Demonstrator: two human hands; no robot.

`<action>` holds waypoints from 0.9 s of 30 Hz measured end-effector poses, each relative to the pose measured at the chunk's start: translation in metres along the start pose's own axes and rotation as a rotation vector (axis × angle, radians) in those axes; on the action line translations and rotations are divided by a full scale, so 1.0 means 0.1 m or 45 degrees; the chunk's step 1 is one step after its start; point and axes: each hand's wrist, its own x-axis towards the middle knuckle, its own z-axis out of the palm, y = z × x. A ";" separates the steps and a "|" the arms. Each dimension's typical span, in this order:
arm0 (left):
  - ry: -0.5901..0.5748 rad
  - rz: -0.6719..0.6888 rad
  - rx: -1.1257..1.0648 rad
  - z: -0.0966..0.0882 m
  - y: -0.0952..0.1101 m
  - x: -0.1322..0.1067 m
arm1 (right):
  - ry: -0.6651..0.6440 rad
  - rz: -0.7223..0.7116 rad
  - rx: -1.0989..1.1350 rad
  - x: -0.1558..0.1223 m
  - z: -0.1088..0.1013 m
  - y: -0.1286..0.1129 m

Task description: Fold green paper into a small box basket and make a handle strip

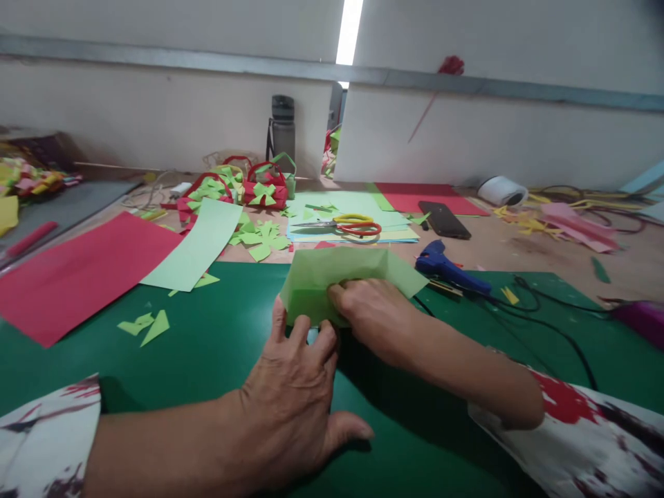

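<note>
One red sheet (83,273) and one pale sheet (195,242) overlap the green mat's (197,373) far edge, the left hand (298,387), thumb free, rests fingertips against one folded green paper (321,273) at that edge, the right hand (374,311) curls inside, grip unclear, and one glue gun (450,268) lies towards the far right corner.

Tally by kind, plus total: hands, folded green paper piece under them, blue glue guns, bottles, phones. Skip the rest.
Hands: 2 (left hand, right hand)
Folded green paper piece: 1
Blue glue gun: 1
Bottle: 1
Phone: 1
Total: 6
</note>
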 end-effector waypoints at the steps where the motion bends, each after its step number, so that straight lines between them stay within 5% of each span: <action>1: 0.013 -0.006 -0.006 0.01 0.00 0.00 | 0.049 -0.033 -0.005 -0.06 -0.01 0.01; 5: 0.056 -0.018 -0.042 0.04 -0.01 -0.01 | 0.571 -0.258 0.029 -0.43 0.10 0.10; 8: 0.092 -0.010 -0.058 0.07 -0.02 -0.01 | 0.728 -0.244 0.004 -0.66 0.32 0.15; 12: 0.075 -0.004 -0.072 0.10 -0.03 -0.01 | 0.582 -0.192 -0.086 -0.74 0.57 0.12; 17: -0.036 0.005 -0.104 0.12 -0.07 -0.02 | 0.340 -0.117 -0.136 -0.70 0.57 0.04; 27: -0.103 -0.026 -0.179 0.12 -0.09 0.00 | 0.306 -0.068 -0.170 -0.70 0.56 0.01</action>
